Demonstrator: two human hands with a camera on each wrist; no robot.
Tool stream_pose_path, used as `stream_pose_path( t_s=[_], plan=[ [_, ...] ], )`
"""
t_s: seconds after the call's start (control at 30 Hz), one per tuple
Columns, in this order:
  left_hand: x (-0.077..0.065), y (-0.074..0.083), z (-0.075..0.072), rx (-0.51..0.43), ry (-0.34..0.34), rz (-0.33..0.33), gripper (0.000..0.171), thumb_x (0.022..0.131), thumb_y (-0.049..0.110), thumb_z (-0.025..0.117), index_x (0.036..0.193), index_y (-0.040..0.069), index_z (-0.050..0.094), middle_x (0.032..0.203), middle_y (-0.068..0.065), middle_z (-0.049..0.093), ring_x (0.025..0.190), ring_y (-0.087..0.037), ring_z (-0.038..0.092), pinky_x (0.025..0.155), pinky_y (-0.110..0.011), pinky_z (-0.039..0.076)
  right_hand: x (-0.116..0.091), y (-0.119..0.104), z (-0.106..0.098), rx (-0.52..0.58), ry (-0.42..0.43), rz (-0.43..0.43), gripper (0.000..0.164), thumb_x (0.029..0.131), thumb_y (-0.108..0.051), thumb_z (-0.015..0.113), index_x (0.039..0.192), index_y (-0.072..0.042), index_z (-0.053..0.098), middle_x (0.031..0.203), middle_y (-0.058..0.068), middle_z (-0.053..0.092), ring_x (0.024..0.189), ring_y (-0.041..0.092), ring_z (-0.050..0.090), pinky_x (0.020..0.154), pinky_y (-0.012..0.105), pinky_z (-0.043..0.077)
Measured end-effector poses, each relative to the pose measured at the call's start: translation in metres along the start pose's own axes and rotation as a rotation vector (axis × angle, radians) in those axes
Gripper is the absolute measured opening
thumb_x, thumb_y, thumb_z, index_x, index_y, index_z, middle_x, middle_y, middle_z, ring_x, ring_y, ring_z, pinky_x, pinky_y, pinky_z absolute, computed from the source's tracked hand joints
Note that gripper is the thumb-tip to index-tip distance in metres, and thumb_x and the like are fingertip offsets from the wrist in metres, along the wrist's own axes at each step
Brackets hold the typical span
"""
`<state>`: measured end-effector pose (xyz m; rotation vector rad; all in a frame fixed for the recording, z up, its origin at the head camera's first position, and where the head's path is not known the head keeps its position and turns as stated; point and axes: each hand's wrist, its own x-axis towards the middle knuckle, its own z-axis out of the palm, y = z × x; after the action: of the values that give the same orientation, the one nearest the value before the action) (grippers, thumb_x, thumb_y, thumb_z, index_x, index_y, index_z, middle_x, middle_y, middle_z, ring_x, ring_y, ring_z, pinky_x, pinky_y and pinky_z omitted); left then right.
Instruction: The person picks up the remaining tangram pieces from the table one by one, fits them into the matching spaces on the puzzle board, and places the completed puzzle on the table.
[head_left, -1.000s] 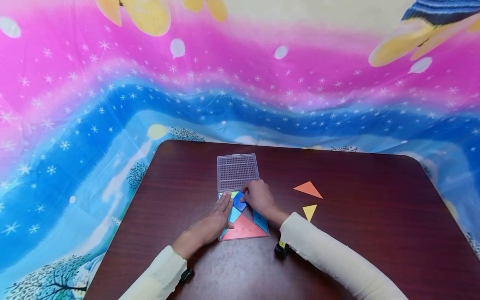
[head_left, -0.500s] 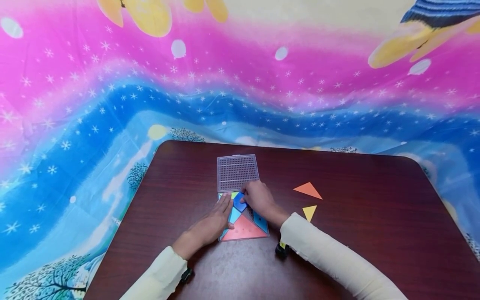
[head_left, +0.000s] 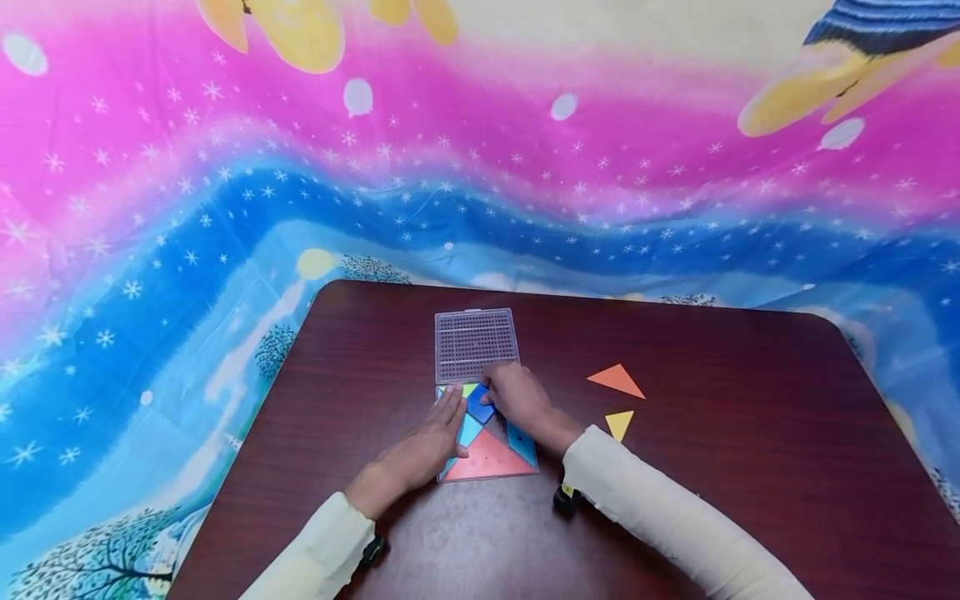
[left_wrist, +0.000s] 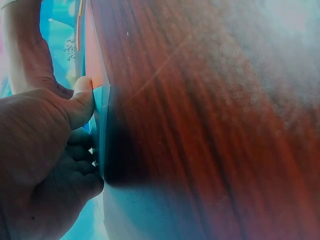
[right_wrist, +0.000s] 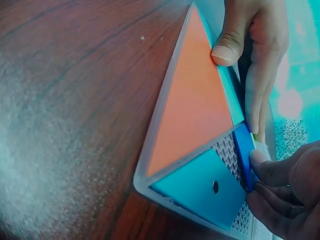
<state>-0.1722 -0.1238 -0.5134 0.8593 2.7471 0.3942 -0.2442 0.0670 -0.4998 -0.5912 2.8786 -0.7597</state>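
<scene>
One blue piece (head_left: pixel 480 405): pinched at fingertips of my right grip (head_left: pixel 520 396)
Left grip (head_left: pixel 433 435): fingers straight, across tray's (right_wrist: pixel 141 181) left side

Site: tabletop set-up, apparently indoors; kind of room not determinable. Table (head_left: pixel 750 433), dark reddish wood grain, rounded far corners, beneath the fingers (head_left: pixel 448 403) and extending to either side. Cloth backdrop (head_left: pixel 480 183), pink and blue, printed with snowflakes and trees, hanging beyond the fingers.
</scene>
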Motion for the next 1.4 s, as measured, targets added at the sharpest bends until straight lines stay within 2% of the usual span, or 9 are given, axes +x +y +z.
stream_pose_path(
  t_s=[0.17,0.4,0.63,0.8,1.07,1.23,1.4],
  plan=[
    [0.000,0.000,0.000,0.001,0.008,0.007,0.074,0.105,0.035,0.057,0.156,-0.010,0.029,0.169,-0.028,0.016,0.158,-0.041,0.015,0.127,-0.051,0.027,-0.001,0.002,0.002,-0.035,0.010,-0.031,0.007,0.094,-0.011,0.074,0.095,-0.007,0.079,0.084,0.001,0.072,0.072,0.009,0.063,0.066,0.024,0.057],
    [0.000,0.001,0.000,-0.010,0.002,-0.001,0.074,0.105,0.035,0.056,0.156,-0.010,0.028,0.169,-0.027,0.015,0.159,-0.041,0.014,0.127,-0.050,0.027,-0.004,0.000,0.004,-0.093,0.023,-0.045,0.013,0.095,-0.015,0.074,0.100,-0.006,0.082,0.097,0.006,0.077,0.085,0.014,0.073,0.078,0.033,0.066],
    [0.000,0.001,-0.002,-0.017,0.004,-0.002,0.075,0.104,0.035,0.056,0.157,-0.010,0.028,0.169,-0.027,0.015,0.159,-0.041,0.013,0.127,-0.051,0.027,-0.004,-0.001,0.003,-0.106,0.011,-0.024,0.013,0.095,-0.017,0.074,0.101,-0.008,0.081,0.091,0.003,0.074,0.080,0.011,0.070,0.076,0.030,0.065],
    [0.000,0.001,-0.002,-0.018,-0.005,-0.007,0.075,0.105,0.036,0.056,0.157,-0.010,0.027,0.169,-0.027,0.014,0.159,-0.041,0.013,0.127,-0.050,0.026,-0.004,-0.001,0.003,-0.099,0.017,-0.022,0.014,0.095,-0.016,0.074,0.102,-0.006,0.081,0.097,0.005,0.076,0.085,0.014,0.073,0.078,0.032,0.065],
    [0.000,0.000,0.000,-0.014,-0.017,0.002,0.075,0.105,0.036,0.055,0.160,-0.004,0.023,0.172,-0.021,0.013,0.159,-0.039,0.012,0.127,-0.050,0.027,-0.006,-0.002,0.005,-0.119,0.026,-0.028,0.014,0.095,-0.017,0.075,0.102,-0.007,0.082,0.094,0.004,0.075,0.084,0.014,0.071,0.079,0.032,0.065],
    [0.000,-0.001,-0.001,0.034,-0.018,0.030,0.072,0.106,0.036,0.054,0.160,-0.002,0.026,0.172,-0.018,0.015,0.159,-0.039,0.013,0.126,-0.050,0.030,-0.007,0.002,0.001,-0.066,0.031,-0.052,0.014,0.094,-0.016,0.075,0.104,-0.007,0.082,0.098,0.005,0.076,0.088,0.015,0.072,0.081,0.033,0.065],
    [-0.001,0.000,-0.001,0.041,-0.021,0.023,0.073,0.105,0.036,0.055,0.160,-0.002,0.026,0.172,-0.018,0.016,0.159,-0.039,0.014,0.126,-0.049,0.030,-0.011,0.016,-0.012,0.004,0.073,-0.048,0.013,0.094,-0.015,0.075,0.104,-0.009,0.082,0.099,0.003,0.077,0.089,0.014,0.071,0.082,0.033,0.064]
  ],
)
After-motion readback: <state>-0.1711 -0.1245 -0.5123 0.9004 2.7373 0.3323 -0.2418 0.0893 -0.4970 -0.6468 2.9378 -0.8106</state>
